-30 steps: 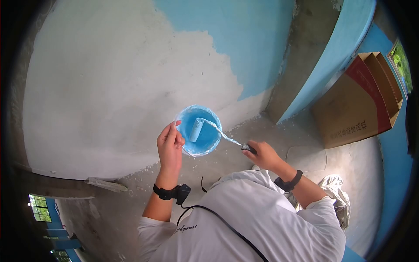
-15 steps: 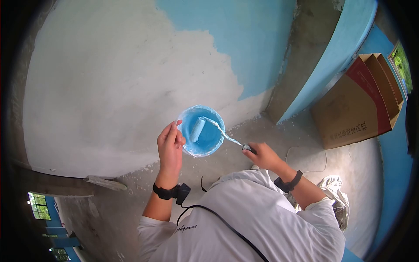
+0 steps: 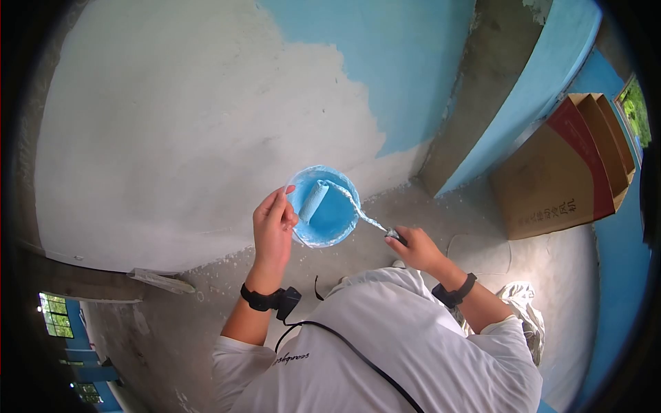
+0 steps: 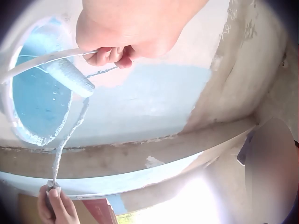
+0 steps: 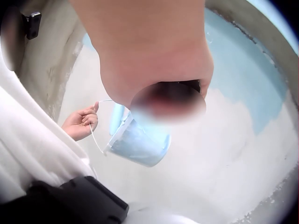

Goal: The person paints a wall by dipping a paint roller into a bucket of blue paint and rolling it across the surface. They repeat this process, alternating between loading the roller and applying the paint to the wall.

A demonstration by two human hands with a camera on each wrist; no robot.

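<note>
My left hand [image 3: 274,227] grips the thin white handle [image 5: 96,138] of a bucket [image 5: 140,144] of light blue paint, which hangs tilted in the right wrist view. My right hand [image 3: 418,249] holds the dark grip of a paint roller by its end. The roller's blue-coated sleeve [image 3: 314,202] lies within the bucket's mouth in the head view, and its paint-covered rod [image 3: 368,219] runs over the rim to my right hand. In the left wrist view the sleeve [image 4: 70,77] shows beside the handle, above the blue paint [image 4: 39,100].
A wall [image 3: 172,138] stands ahead, whitish with a blue painted area [image 3: 406,76] at upper right. A grey and blue pillar [image 3: 482,89] juts out beside it. At right are a cardboard box [image 3: 551,175] and a pale cloth bundle [image 3: 521,303]. White specks dot the floor [image 3: 227,303].
The bucket and both hands have shifted slightly to the right in the head view. The roller sleeve stays inside the bucket's mouth, and both grips are unchanged.
</note>
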